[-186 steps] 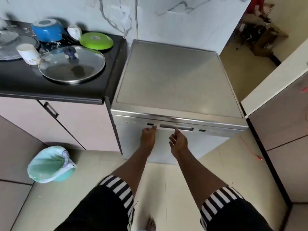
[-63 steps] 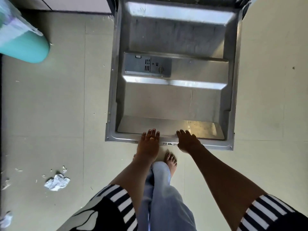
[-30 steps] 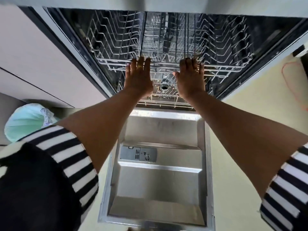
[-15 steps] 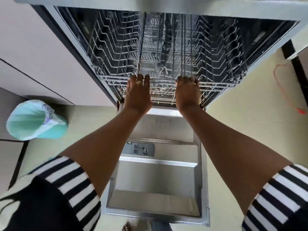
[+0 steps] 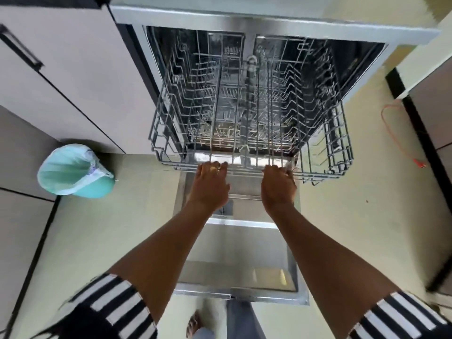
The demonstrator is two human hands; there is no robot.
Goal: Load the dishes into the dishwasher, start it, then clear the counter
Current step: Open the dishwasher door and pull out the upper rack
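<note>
The steel dishwasher stands open, its door folded down flat over the floor. Its upper wire rack is drawn partway out above the door and holds no dishes. My left hand grips the rack's front rail left of centre, fingers curled over the wire. My right hand grips the same rail right of centre. No dishes are in view.
A teal bin with a pale liner stands on the floor at the left. Pink cabinet fronts flank the dishwasher on the left, another cabinet on the right. An orange cord lies on the tiles. My foot shows below the door.
The door was pulled down from shut to flat. Then both hands took the upper rack's front rail and drew it outward; over the last second it came further out.
</note>
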